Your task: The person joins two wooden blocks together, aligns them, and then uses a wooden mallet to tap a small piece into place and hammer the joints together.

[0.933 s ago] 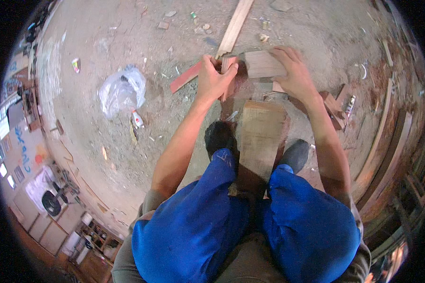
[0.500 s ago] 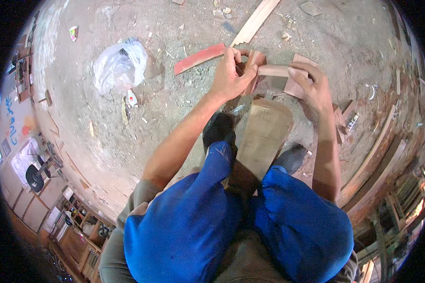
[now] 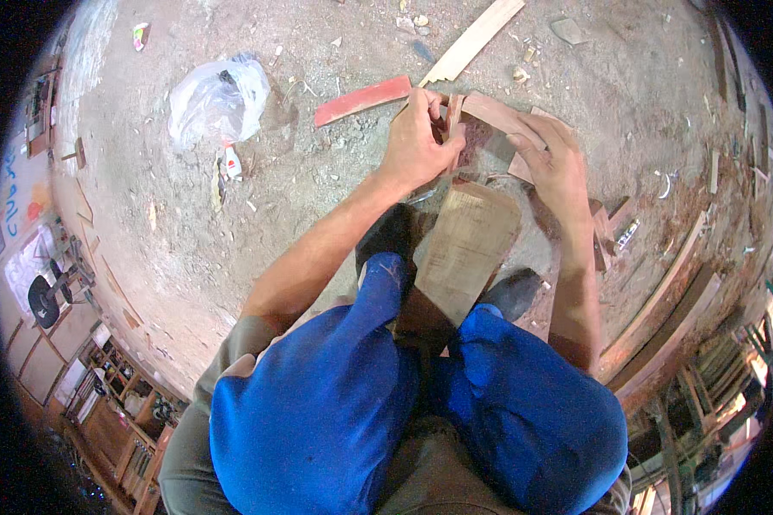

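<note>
My left hand (image 3: 410, 148) is closed on a small reddish-brown wood piece (image 3: 455, 113), held upright between thumb and fingers. From the right, my right hand (image 3: 556, 163) grips a curved wood piece (image 3: 495, 113), fingers on top and thumb beneath. Its left end comes up against the upright piece; whether they are joined I cannot tell. Partly behind my right hand lies a flat wood block (image 3: 519, 166) on the ground. Below both hands, a thick wooden plank (image 3: 470, 236) extends between my feet toward me.
Beyond my left hand lie a red-faced wood strip (image 3: 362, 100) and a pale slat (image 3: 477, 41). A clear plastic bag (image 3: 219, 103) and a small white bottle (image 3: 232, 162) are farther left. Wood offcuts (image 3: 600, 232) and long boards (image 3: 668, 330) lie to the right.
The curved piece has turned in my right hand, from edge-on to showing its broad curved face. The left-hand piece has turned to look narrower. The whole view has shifted slightly.
</note>
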Demonstrator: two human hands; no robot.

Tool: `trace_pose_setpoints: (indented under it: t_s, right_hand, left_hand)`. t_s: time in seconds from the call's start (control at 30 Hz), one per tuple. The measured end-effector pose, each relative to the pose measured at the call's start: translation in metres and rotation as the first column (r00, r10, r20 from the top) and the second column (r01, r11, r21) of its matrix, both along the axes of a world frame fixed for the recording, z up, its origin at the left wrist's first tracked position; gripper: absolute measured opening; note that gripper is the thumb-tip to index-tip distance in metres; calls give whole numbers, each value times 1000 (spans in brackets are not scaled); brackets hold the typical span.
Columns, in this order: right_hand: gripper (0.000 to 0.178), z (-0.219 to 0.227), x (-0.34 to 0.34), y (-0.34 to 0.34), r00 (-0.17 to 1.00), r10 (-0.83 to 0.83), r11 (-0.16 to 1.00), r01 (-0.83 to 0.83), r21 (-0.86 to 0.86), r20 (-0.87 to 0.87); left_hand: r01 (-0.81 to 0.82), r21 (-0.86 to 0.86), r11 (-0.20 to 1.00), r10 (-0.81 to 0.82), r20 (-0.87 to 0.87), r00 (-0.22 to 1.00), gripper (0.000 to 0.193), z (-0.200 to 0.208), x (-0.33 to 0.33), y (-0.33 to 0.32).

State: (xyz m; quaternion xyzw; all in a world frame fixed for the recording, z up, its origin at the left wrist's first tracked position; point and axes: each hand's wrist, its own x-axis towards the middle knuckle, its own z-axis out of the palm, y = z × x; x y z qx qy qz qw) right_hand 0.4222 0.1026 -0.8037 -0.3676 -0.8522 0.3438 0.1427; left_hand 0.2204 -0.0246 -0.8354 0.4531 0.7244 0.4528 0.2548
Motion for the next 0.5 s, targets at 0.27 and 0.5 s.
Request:
trace_pose_setpoints:
  t_s: [0.27,0.5]
  right_hand:
    - [39,2,-10,-20,999,-37,958,32,-285,-13]
    - [37,-19,-6,-47,961,-202,927,127,-352,-187]
  left_hand:
    - [108,159,981,-40,-384,923,38,23,-8,8]
    - [90,-16,996,-91,-50,995,46,33,-11,5]
